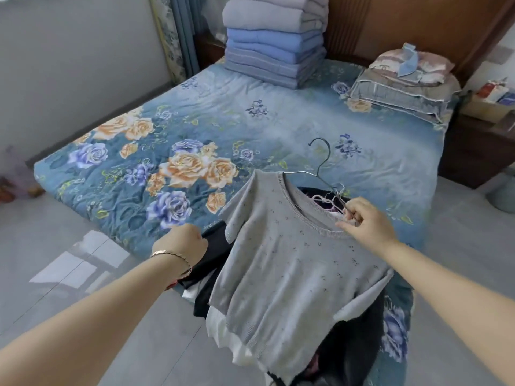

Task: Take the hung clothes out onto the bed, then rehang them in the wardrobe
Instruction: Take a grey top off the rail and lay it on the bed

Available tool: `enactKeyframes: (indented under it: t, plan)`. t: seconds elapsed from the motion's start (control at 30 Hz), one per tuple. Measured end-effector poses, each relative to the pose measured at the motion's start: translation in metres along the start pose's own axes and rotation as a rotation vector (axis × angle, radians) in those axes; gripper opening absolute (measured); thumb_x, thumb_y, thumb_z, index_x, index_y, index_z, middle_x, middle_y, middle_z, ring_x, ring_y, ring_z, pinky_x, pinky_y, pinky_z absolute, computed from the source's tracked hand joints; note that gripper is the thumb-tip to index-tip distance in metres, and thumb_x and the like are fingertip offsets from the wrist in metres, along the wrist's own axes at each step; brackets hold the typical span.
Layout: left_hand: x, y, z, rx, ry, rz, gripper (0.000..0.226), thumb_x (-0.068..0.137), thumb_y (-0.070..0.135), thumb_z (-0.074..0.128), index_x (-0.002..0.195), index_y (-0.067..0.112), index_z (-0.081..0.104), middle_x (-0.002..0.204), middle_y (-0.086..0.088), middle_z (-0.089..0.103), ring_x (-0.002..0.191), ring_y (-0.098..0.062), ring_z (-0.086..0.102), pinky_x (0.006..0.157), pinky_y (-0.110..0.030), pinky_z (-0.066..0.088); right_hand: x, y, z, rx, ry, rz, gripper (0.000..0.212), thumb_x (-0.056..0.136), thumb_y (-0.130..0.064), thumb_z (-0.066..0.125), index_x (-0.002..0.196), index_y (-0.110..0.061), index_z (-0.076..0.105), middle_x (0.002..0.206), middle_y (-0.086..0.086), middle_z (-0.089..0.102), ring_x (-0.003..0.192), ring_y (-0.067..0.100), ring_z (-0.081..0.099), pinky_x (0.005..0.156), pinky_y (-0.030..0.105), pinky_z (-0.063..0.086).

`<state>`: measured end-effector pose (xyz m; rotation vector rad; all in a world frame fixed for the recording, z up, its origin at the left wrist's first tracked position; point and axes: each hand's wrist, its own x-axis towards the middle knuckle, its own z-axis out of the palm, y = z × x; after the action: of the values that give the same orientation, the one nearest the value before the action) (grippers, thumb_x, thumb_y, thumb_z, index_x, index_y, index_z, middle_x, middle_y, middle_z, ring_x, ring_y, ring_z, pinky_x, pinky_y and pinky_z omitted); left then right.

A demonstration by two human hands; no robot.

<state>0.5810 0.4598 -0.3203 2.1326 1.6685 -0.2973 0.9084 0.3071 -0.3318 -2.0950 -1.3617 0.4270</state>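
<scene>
Bed [278,126]: fills the centre and upper middle of the frame; near edge runs on a diagonal from middle left to bottom centre. Quilted cover, blue ground, printed orange and violet roses, faintly creased. Broad bare stretch of cover across the middle.

Floor [41,240]: pale grey, glossy, with a window reflection at lower left. Open strips at lower left and along the right edge of the frame.

Headboard [390,23]: brown wood, upper right.

Folded quilts [274,43]: tall square stack at top centre, grey above, blue below, soft rounded folds.

Grey top [287,268]: short-sleeved knit, speckled, ribbed round neck; held up at lower centre, over the bed's near corner and above the dark clothes [359,330] heaped there. White cloth shows at its lower left hem.

Pillows [401,82]: stacked flat at upper right, piped edges.

Nightstand [479,140]: dark wood, right edge, just beside the bed.

Left hand [182,243]: at the edge of the dark clothes, fingers curled under and hidden; grip cannot be told.

Right hand [365,221]: fingers pinched on the hanger's shoulder wire at the collar.

Hanger [323,161]: thin metal wire, hook pointing towards the upper frame.

Bracelet [175,256]: slim, coppery, on the left wrist.
</scene>
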Motion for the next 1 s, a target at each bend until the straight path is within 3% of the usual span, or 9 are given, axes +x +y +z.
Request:
enactKeyframes:
  t: [0.1, 0.17, 0.3, 0.4, 0.57, 0.67, 0.83, 1.0]
  plan:
    - [0.04, 0.038, 0.019, -0.074, -0.063, -0.032, 0.027, 0.087, 0.013, 0.043, 0.06, 0.014, 0.041, 0.063, -0.005, 0.053, 0.061, -0.024, 0.054, 0.06, -0.026, 0.039, 0.038, 0.06, 0.017, 0.017, -0.063, 0.127, 0.025, 0.076, -0.016, 0.075, 0.07, -0.017, 0.051, 0.073, -0.004, 0.045, 0.063, 0.005, 0.044, 0.058, 0.016, 0.032]
    - [0.062, 0.065, 0.031, -0.081, -0.1, -0.041, 0.027, 0.086, 0.011, 0.044, 0.059, 0.014, 0.041, 0.064, -0.005, 0.054, 0.063, -0.024, 0.055, 0.061, -0.026, 0.04, 0.058, 0.098, 0.039, 0.034, -0.048, 0.246, 0.013, 0.084, -0.018, 0.067, 0.081, -0.006, 0.064, 0.078, 0.005, 0.056, 0.074, 0.023, 0.053, 0.065, 0.024, 0.035]
    - [0.102, 0.113, 0.049, -0.021, -0.098, -0.022, 0.021, 0.087, 0.014, 0.044, 0.066, 0.015, 0.048, 0.07, -0.002, 0.057, 0.073, -0.025, 0.059, 0.064, -0.026, 0.042, 0.082, 0.159, 0.074, -0.117, -0.036, 0.541, 0.025, 0.094, -0.026, 0.052, 0.11, -0.013, 0.066, 0.11, 0.018, 0.065, 0.103, 0.038, 0.057, 0.083, 0.038, 0.042]
    - [0.137, 0.138, 0.072, 0.006, -0.122, -0.016, 0.016, 0.089, 0.017, 0.042, 0.075, 0.015, 0.05, 0.076, -0.002, 0.058, 0.072, -0.023, 0.054, 0.063, -0.026, 0.04, 0.105, 0.206, 0.089, -0.146, 0.049, 0.722, 0.027, 0.097, -0.028, 0.044, 0.11, -0.016, 0.065, 0.113, 0.017, 0.064, 0.105, 0.039, 0.054, 0.088, 0.039, 0.04]
    - [0.165, 0.138, 0.105, 0.033, -0.148, -0.061, 0.018, 0.086, 0.016, 0.043, 0.07, 0.018, 0.049, 0.07, 0.003, 0.051, 0.072, -0.024, 0.051, 0.061, -0.025, 0.037, 0.153, 0.254, 0.092, 0.01, 0.214, 0.746, 0.025, 0.095, -0.019, 0.047, 0.107, -0.006, 0.065, 0.112, 0.021, 0.064, 0.103, 0.038, 0.056, 0.083, 0.039, 0.042]
    - [0.166, 0.126, 0.115, 0.005, -0.154, -0.101, 0.022, 0.085, 0.016, 0.043, 0.064, 0.02, 0.046, 0.069, 0.003, 0.054, 0.069, -0.023, 0.052, 0.059, -0.024, 0.037, 0.173, 0.266, 0.095, -0.103, 0.199, 0.749, 0.026, 0.095, -0.024, 0.047, 0.109, -0.008, 0.061, 0.114, 0.021, 0.062, 0.106, 0.039, 0.054, 0.083, 0.039, 0.04]
    - [0.155, 0.101, 0.115, -0.051, -0.168, -0.161, 0.024, 0.085, 0.017, 0.044, 0.062, 0.02, 0.046, 0.072, 0.0, 0.061, 0.071, -0.024, 0.06, 0.061, -0.026, 0.043, 0.169, 0.232, 0.117, -0.385, -0.043, 0.598, 0.038, 0.092, -0.02, 0.05, 0.128, -0.011, 0.051, 0.135, 0.018, 0.048, 0.127, 0.036, 0.04, 0.102, 0.042, 0.034]
    - [0.122, 0.067, 0.088, -0.095, -0.106, -0.175, 0.023, 0.087, 0.018, 0.043, 0.065, 0.02, 0.047, 0.07, 0.002, 0.058, 0.067, -0.023, 0.054, 0.056, -0.025, 0.039, 0.139, 0.117, 0.15, -0.555, -0.617, 0.381, 0.036, 0.093, -0.014, 0.042, 0.127, -0.022, 0.051, 0.135, 0.002, 0.049, 0.131, 0.025, 0.037, 0.108, 0.036, 0.027]
